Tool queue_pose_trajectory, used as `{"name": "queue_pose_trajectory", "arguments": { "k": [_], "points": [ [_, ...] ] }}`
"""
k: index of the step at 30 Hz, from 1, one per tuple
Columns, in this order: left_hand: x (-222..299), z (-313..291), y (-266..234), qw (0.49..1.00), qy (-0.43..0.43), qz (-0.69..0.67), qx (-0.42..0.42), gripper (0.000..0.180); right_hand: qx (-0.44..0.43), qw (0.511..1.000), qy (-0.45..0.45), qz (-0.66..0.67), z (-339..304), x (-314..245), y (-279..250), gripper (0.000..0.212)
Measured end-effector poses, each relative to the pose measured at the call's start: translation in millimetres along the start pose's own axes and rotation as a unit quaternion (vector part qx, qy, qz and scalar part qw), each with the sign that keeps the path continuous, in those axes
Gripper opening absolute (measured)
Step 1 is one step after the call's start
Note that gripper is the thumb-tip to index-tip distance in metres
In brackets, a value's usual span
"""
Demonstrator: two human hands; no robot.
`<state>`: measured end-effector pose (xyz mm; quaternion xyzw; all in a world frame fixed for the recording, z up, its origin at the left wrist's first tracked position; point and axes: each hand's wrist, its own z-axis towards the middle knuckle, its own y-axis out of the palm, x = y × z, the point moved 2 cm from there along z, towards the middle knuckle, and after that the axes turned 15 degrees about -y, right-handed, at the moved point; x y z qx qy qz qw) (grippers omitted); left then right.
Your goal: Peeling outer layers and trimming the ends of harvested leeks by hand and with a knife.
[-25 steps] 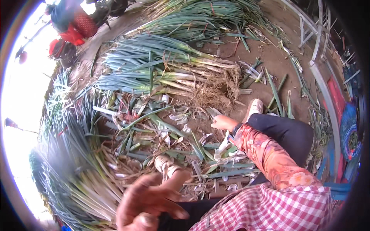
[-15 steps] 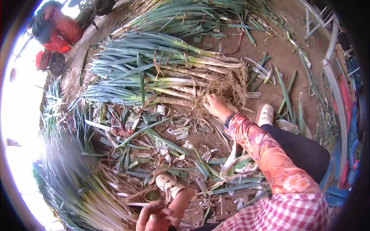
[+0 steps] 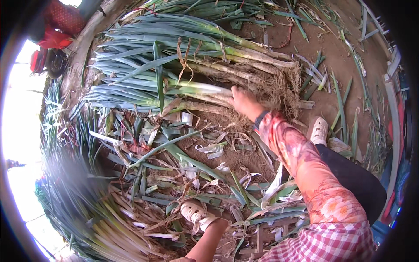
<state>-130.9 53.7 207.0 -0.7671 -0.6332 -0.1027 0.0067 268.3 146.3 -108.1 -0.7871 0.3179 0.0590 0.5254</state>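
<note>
My right hand [image 3: 246, 103], at the end of a floral sleeve, is closed around the white shank of a long green onion [image 3: 205, 87]. This onion lies along the near side of a row of untrimmed green onions [image 3: 244, 54], leaves to the left and tangled brown roots to the right. Only a sliver of what appears to be my left hand [image 3: 183, 260] shows at the lower edge; its fingers are out of the picture. Close to it, at the lower left, lies a heap of cleaner green onions [image 3: 118, 236] with pale stalks.
Stripped leaves and peelings [image 3: 209, 150] litter the soil between the two heaps. My shoes [image 3: 196, 214] stand among the scraps. More green onions [image 3: 209, 8] lie at the far edge. A metal frame [image 3: 393, 113] runs along the right; a red vehicle [image 3: 54, 39] stands at far left.
My right hand has gone from the roots to gripping an onion's shank. My left hand has dropped almost wholly out of the lower edge. The view has shifted slightly.
</note>
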Motion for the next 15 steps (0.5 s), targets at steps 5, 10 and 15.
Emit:
{"name": "queue_pose_trajectory", "arguments": {
  "k": [5, 10, 15],
  "points": [
    [-5, 6, -7, 0.999, 0.03, -0.019, -0.026, 0.034, 0.024, 0.985, -0.111, 0.134, -72, -17, 8, 0.041],
    [-18, 13, -15, 0.994, 0.071, -0.057, -0.063, 0.031, -0.016, 0.935, -0.264, 0.236, -155, -65, -21, 0.044],
    [-2, 55, 9, 0.965, 0.226, -0.037, -0.125, 0.037, -0.128, 0.941, -0.242, 0.2, -236, -106, -59, 0.046]
  ]
}}
